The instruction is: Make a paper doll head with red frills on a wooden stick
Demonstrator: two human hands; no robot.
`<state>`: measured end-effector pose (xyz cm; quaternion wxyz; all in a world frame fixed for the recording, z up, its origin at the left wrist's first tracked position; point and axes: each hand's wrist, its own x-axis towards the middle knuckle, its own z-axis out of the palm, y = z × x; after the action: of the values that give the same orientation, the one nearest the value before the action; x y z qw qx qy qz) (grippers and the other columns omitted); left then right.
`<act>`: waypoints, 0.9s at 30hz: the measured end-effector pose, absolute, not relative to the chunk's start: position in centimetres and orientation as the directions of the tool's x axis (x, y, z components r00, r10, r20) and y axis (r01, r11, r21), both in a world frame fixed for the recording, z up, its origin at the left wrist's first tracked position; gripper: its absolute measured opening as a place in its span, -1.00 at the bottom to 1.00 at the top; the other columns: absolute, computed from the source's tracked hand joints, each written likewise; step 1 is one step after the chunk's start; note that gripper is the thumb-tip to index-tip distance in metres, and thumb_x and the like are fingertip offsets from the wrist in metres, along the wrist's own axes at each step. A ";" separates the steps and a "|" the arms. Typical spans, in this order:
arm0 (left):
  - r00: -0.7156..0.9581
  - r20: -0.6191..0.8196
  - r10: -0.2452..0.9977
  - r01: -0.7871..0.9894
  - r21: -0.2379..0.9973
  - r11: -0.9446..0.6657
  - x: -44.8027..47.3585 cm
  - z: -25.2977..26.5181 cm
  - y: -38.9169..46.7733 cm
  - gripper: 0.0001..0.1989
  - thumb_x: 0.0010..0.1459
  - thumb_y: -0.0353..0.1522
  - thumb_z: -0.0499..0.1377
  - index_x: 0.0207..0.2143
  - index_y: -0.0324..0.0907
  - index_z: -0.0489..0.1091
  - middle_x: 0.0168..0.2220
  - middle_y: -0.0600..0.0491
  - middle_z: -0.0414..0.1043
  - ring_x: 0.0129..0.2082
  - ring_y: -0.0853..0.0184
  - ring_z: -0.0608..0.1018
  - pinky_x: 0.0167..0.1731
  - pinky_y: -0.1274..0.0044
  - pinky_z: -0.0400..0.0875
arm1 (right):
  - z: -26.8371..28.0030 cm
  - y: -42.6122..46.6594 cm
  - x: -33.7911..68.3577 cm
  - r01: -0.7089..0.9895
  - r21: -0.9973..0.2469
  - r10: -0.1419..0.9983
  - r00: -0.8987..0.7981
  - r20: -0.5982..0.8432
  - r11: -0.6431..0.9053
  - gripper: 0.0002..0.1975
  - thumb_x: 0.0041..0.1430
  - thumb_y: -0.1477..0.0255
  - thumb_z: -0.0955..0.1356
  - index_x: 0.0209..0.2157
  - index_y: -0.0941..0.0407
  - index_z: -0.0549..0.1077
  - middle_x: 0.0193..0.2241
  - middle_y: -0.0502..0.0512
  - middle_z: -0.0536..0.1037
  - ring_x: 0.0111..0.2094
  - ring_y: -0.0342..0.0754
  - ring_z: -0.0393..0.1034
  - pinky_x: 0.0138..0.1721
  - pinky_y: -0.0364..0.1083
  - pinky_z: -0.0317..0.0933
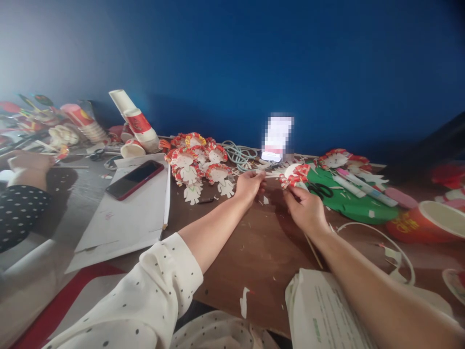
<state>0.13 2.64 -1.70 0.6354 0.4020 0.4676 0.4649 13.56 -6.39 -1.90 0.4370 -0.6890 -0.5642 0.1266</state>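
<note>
My right hand [305, 206] is closed in a pinch on a paper doll [296, 173] with a red and white frilled edge, held just above the table. A thin wooden stick [313, 251] shows below that hand; whether it joins the doll is hidden. To the left, my left hand [250, 186] has its thumb and fingers pressed together near some white paper strips [274, 173]; what they pinch is too small to tell. Left of it lies a cluster of similar paper dolls [196, 165], white cut-out bodies with red frilled heads.
At the left are a phone [135, 179] on a white board [123, 220], stacked paper cups [140, 128] and another person's hand [31, 167]. A lit phone [278, 138] leans on the blue wall. Markers [348, 186], a green sheet [327, 194] and a red paper bucket [417, 225] stand right.
</note>
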 end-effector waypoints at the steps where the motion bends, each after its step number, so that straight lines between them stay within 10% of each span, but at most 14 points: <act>1: 0.134 -0.231 0.964 -0.204 0.945 0.255 0.2 -1.7 2.6 -0.77 0.12 -0.33 0.30 -0.50 -0.27 0.38 -0.52 0.04 0.43 -0.61 0.53 0.41 -0.61 0.68 0.29 | -1.8 -6.4 13.6 0.650 -0.760 0.893 0.341 0.294 0.002 -0.67 0.13 0.24 0.31 -0.35 0.18 0.60 -0.64 0.04 0.47 -0.57 -0.07 0.31 -0.41 -0.08 0.20; 9: 0.266 -0.324 0.908 -0.292 0.870 0.396 0.5 -1.2 2.0 -0.93 0.07 -0.59 0.27 -0.36 -0.33 0.50 -0.47 -0.01 0.52 -0.43 0.42 0.58 -0.30 0.58 0.51 | -1.4 -5.8 13.4 0.071 -0.982 0.888 0.442 -0.128 -0.177 -0.54 -0.02 0.36 0.38 -0.03 0.14 0.52 -0.53 0.00 0.47 -0.64 -0.18 0.19 -0.64 -0.16 0.06; 13: 0.200 -0.363 0.910 -0.313 0.856 0.411 0.5 -1.3 2.1 -0.88 0.09 -0.61 0.24 -0.28 -0.35 0.47 -0.51 0.01 0.51 -0.44 0.43 0.59 -0.29 0.59 0.53 | -1.0 -5.9 12.5 -0.189 -0.948 0.897 0.317 -0.307 -0.257 -0.65 -0.12 0.44 0.40 -0.19 0.14 0.51 -0.54 0.00 0.44 -0.65 -0.22 0.15 -0.70 -0.22 -0.05; 22: 0.400 -0.319 0.859 -0.285 0.848 0.447 0.8 -1.5 1.2 -0.88 -0.02 -0.53 0.36 -0.40 -0.31 0.47 -0.49 0.01 0.52 -0.55 0.44 0.55 -0.43 0.60 0.49 | -1.3 -5.8 12.5 -0.447 -0.872 0.959 0.093 -0.267 -0.199 -0.73 -0.12 0.36 0.50 -0.33 0.13 0.50 -0.53 -0.07 0.37 -0.62 -0.32 0.05 -0.68 -0.31 -0.11; 27: 0.400 -0.340 0.851 -0.258 0.849 0.461 0.7 -1.2 0.9 -0.88 0.08 -0.44 0.32 -0.40 -0.33 0.45 -0.51 -0.01 0.51 -0.56 0.44 0.54 -0.50 0.64 0.45 | -1.7 -5.7 12.5 -0.356 -0.929 0.925 0.309 -0.220 -0.102 -0.55 -0.19 0.34 0.53 -0.17 0.13 0.54 -0.55 -0.03 0.43 -0.64 -0.25 0.13 -0.70 -0.24 -0.09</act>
<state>0.69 0.87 -1.19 0.7525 0.3661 0.4052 0.3683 12.48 -5.74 -1.70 0.6135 -0.5276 -0.2698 0.5220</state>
